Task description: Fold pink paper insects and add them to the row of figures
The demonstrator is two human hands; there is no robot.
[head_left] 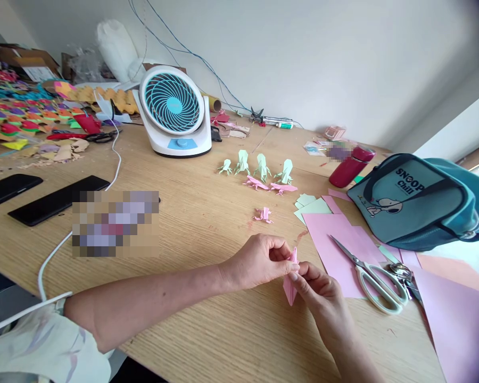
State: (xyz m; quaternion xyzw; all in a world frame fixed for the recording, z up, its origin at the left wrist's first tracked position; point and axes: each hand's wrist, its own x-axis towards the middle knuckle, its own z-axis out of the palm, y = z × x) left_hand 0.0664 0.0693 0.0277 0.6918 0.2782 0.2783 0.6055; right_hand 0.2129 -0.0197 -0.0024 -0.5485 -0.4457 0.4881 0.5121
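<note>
Between my two hands is a narrow piece of folded pink paper (290, 292), held upright just above the table. My left hand (259, 261) pinches it near the upper end between thumb and fingers. Lower on its right side, my right hand (321, 290) also grips it, thumb pressed against the fold. Just beyond the hands lies a small pink origami figure (264, 215). Farther back stand two longer pink origami insects (283, 188) and a row of several pale green origami insects (262, 167).
White-handled scissors (377, 282) rest on pink paper sheets (327, 239) at right. Behind them are a teal bag (419, 207) and a red bottle (349, 167). A fan (173, 106) stands at back left. Black phones (59, 199) and a white cable (117, 154) lie left.
</note>
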